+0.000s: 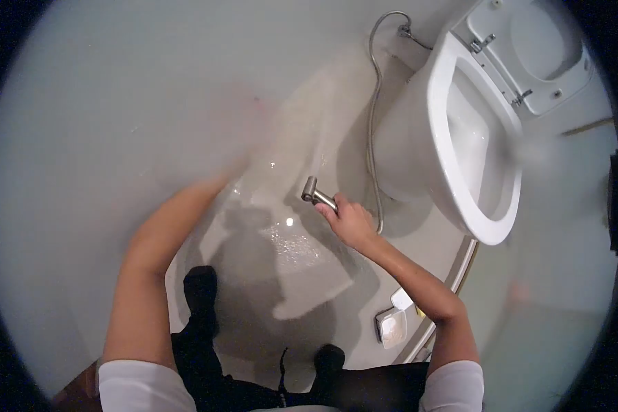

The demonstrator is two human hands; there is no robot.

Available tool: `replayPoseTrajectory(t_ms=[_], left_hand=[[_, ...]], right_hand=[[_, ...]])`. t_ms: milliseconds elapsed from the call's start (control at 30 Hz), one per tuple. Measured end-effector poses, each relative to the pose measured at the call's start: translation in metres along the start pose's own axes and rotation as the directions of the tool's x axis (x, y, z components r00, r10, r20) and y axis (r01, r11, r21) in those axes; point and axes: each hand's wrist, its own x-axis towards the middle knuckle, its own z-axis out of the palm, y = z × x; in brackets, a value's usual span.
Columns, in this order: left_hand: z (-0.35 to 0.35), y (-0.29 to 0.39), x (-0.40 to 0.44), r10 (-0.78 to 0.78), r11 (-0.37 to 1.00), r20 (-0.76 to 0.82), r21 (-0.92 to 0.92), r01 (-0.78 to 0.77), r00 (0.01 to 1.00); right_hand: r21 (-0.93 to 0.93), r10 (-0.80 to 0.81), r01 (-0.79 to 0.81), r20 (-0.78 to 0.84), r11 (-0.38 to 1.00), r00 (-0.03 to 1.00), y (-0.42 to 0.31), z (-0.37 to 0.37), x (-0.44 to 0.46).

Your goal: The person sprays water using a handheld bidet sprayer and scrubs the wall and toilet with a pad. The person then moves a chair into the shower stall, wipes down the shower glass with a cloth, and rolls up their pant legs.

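My right hand (353, 223) is wrapped around the handle of a metal bidet sprayer (310, 189), whose head points toward the upper left. A faint streak, perhaps water, shows just above the sprayer head. From the handle a flexible metal hose (371, 113) loops up to a wall fitting. My left hand (250, 120) reaches out to the upper left over the pale surface. Haze on the lens smears it, so its fingers and anything in them cannot be made out. Below, the floor (295, 250) looks wet, with shiny droplets.
A white toilet (439, 144) with its lid (529, 55) raised stands at the right. A small white open box (391, 326) lies on the floor near my right elbow. My dark-covered feet (200, 281) are at the bottom. Fog veils much of the left side.
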Motion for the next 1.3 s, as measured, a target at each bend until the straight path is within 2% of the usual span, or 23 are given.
replayPoseTrajectory(t_ms=[100,167,200,267,333,400,467,533,567,633,667,733,767,833,867,933,1033,1100,1133,1167,1233,1267,1300], left_hand=[[0.002,0.004,0.007,0.027,1.0,0.021,0.014,-0.027,0.999],[0.0,0.006,0.012,0.025,1.0,0.025,0.016,-0.025,0.999],[-0.001,0.007,0.015,0.055,0.997,0.019,0.059,-0.056,0.998],[0.004,0.016,0.026,0.092,0.992,0.015,0.09,-0.093,0.996],[0.026,0.037,0.047,0.021,0.981,-0.154,-0.189,-0.051,0.988],[0.045,0.057,0.063,-0.095,0.888,-0.284,-0.458,-0.048,0.954],[0.054,0.07,0.067,-0.163,0.807,-0.322,-0.587,-0.062,0.933],[0.024,0.07,0.071,0.061,0.972,-0.381,-0.189,-0.142,0.922],[0.018,0.075,0.074,0.06,0.969,-0.376,-0.2,-0.144,0.925],[0.001,0.081,0.081,-0.03,0.879,-0.376,-0.45,-0.154,0.926],[-0.011,0.08,0.087,-0.035,0.875,-0.37,-0.459,-0.151,0.928],[-0.023,0.078,0.091,-0.039,0.5,-0.094,-0.864,-0.062,0.995],[-0.029,0.07,0.104,-0.02,0.503,-0.097,-0.861,-0.074,0.995],[-0.034,0.065,0.109,-0.142,0.343,-0.038,-0.939,0.013,0.989],[-0.037,0.06,0.113,-0.133,0.345,-0.041,-0.938,0.007,0.99],[-0.041,0.061,0.107,-0.184,0.267,0.113,-0.95,0.16,0.977],[-0.044,0.065,0.094,-0.207,0.255,0.134,-0.949,0.185,0.969],[-0.048,0.065,0.079,-0.209,0.258,0.119,-0.951,0.172,0.971],[-0.051,0.064,0.076,-0.193,0.263,0.094,-0.954,0.144,0.977],[-0.054,0.062,0.073,-0.196,0.27,0.083,-0.953,0.136,0.977],[-0.06,0.056,0.067,-0.199,0.256,0.121,-0.951,0.171,0.972],[-0.064,0.056,0.067,-0.205,0.258,0.109,-0.953,0.161,0.973],[-0.066,0.058,0.065,-0.225,0.162,0.177,-0.963,0.216,0.958]], right_hand=[[0.069,0.024,-0.025,0.014,0.997,1.0,0.02,0.015,-0.011],[0.299,0.202,-0.164,-0.102,0.94,0.974,0.03,0.017,-0.014],[0.293,0.209,-0.173,-0.094,0.94,0.973,0.037,0.014,-0.013],[0.487,0.285,-0.107,-0.307,0.867,0.908,0.048,0.011,-0.008],[0.487,0.268,-0.09,-0.31,0.869,0.912,0.052,0.016,-0.01],[0.489,0.251,-0.072,-0.313,0.869,0.916,0.054,0.027,-0.013],[0.443,0.205,-0.057,-0.294,0.895,0.934,0.053,0.041,-0.016],[0.445,0.205,-0.041,-0.329,0.895,0.922,0.049,0.049,-0.019],[0.446,0.199,-0.01,-0.379,0.895,0.904,0.044,0.051,-0.018],[0.497,0.232,-0.013,-0.381,0.868,0.895,0.033,0.046,-0.019],[0.547,0.267,-0.008,-0.395,0.837,0.879,0.03,0.047,-0.018],[0.538,0.258,-0.002,-0.4,0.843,0.879,0.031,0.063,-0.02],[0.564,0.286,-0.012,-0.399,0.826,0.871,0.032,0.056,-0.018],[0.551,0.276,0.017,-0.446,0.834,0.851,0.035,0.062,-0.019],[0.502,0.241,0.041,-0.483,0.864,0.842,0.036,0.06,-0.021],[0.457,0.216,0.051,-0.512,0.888,0.831,0.039,0.068,-0.038],[0.514,0.222,0.13,-0.568,0.848,0.793,0.042,0.064,-0.044],[0.402,0.144,0.135,-0.59,0.906,0.794,0.037,0.061,-0.053],[0.363,0.08,0.17,-0.58,0.916,0.81,0.043,0.066,-0.055],[0.364,0.082,0.174,-0.59,0.915,0.803,0.044,0.066,-0.061],[0.363,0.125,0.063,-0.471,0.93,0.873,0.046,0.067,-0.077],[0.402,0.128,0.089,-0.48,0.911,0.868,0.051,0.066,-0.085],[0.396,0.128,0.09,-0.491,0.914,0.862,0.058,0.066,-0.094]])
